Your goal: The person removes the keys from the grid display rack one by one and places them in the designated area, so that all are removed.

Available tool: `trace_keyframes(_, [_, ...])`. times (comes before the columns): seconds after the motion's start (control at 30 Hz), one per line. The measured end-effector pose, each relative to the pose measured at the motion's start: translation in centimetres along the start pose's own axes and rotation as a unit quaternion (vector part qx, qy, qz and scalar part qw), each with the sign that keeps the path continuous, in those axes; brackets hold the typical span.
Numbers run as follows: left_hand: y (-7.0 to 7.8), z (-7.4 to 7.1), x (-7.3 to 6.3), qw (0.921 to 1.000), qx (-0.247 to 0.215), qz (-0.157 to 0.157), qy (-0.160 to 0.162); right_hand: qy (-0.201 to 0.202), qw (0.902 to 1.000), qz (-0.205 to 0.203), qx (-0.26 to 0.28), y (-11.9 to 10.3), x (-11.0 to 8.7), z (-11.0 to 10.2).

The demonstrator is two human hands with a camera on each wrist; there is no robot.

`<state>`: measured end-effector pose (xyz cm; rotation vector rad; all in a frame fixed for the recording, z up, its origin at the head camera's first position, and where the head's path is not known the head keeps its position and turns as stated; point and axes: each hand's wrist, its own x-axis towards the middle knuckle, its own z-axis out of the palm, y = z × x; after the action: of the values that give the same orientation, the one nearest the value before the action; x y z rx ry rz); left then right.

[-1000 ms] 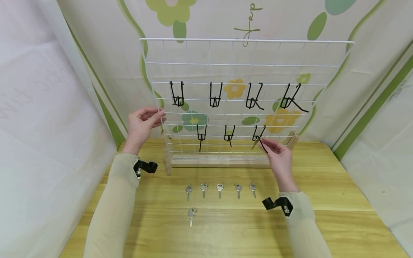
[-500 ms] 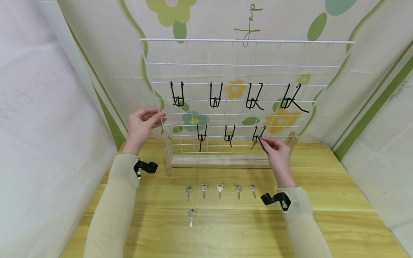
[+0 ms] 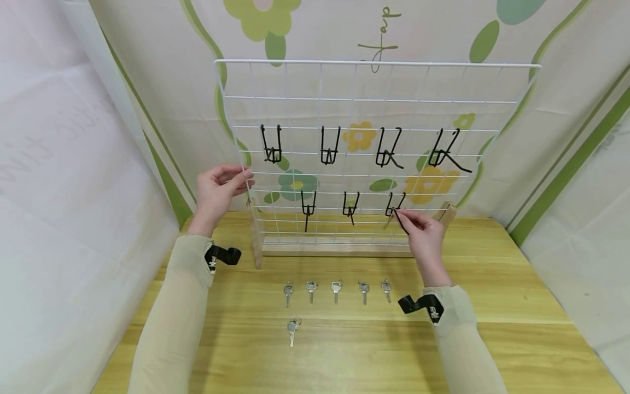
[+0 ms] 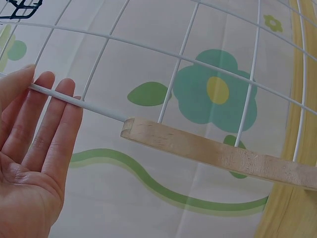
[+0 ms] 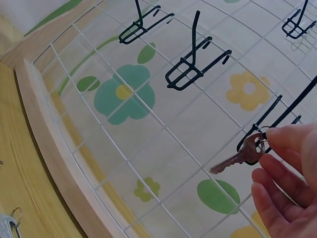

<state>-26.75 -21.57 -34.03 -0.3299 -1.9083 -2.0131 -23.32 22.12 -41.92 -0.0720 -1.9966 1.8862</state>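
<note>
In the right wrist view my right hand (image 5: pixel 290 176) pinches a small metal key (image 5: pixel 240 156) by its ring between thumb and forefinger. The key's blade points away from the fingers. It is right at the lower right black hook (image 3: pixel 389 202), whose prong runs beside the fingertips; the ring partly hides behind the thumb and finger. My left hand (image 3: pixel 219 189) holds the left side wire of a white wire grid rack (image 3: pixel 374 63), thumb in front and fingers behind. In the left wrist view that side wire (image 4: pixel 101 110) crosses the fingers just above a wooden foot (image 4: pixel 198 148).
Several black hooks (image 3: pixel 328 153) hang on the grid in two rows. On the wooden table (image 3: pixel 354 361) before the rack lie a row of keys (image 3: pixel 336 290) and one single key (image 3: pixel 292 331). A flower-print cloth (image 3: pixel 462 33) stands behind.
My right hand has shifted slightly left and up at the lower right hook, with the key held beside it; its forearm followed. The left hand stays on the rack's side.
</note>
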Motion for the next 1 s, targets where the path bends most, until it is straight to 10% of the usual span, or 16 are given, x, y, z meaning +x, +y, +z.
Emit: trace_keyframes(1.0, [0.1,0.1,0.0,0.9999,-0.007,-0.008,0.006,-0.069,0.9945,-0.072,-0.033,-2.2,-3.5,-2.9])
